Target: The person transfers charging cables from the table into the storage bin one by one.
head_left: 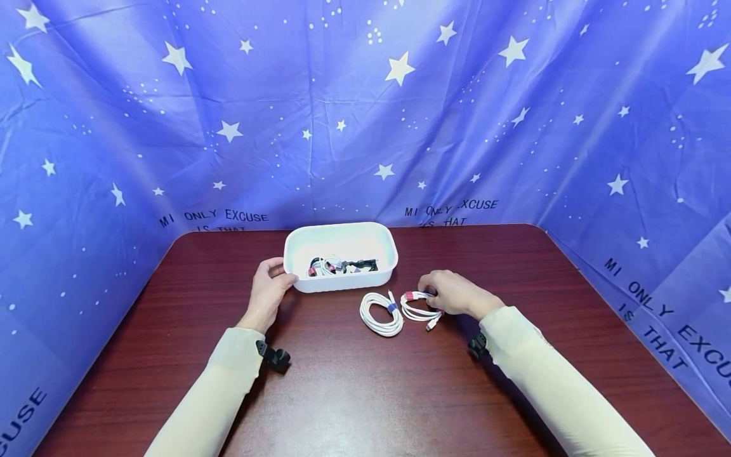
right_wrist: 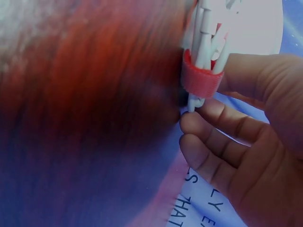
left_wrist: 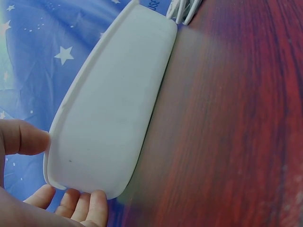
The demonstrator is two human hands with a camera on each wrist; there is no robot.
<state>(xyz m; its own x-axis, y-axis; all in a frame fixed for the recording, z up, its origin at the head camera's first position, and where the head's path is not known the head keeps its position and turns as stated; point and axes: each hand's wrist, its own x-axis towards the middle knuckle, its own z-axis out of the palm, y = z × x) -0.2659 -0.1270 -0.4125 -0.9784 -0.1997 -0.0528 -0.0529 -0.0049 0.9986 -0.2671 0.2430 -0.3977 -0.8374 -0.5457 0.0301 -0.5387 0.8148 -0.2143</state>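
A white plastic bin (head_left: 345, 287) stands at the back of the table with several coiled cables (head_left: 342, 265) inside. My left hand (head_left: 268, 289) grips its left end, thumb at the front corner; the left wrist view shows the thumb (left_wrist: 26, 137) at the rim and fingertips (left_wrist: 97, 205) against the end wall. To the right of the bin, my right hand (head_left: 454, 292) holds a coiled white cable (head_left: 419, 314) bound with a red strap (right_wrist: 203, 81), between thumb and fingers. Beside it lies another coiled white cable (head_left: 381, 320) with a blue strap (head_left: 391, 307).
The dark red wooden table (head_left: 354, 393) reaches back to a blue star-patterned curtain (head_left: 342, 114), which also hangs along both sides. Black wrist-camera mounts (head_left: 274, 357) sit under both sleeves.
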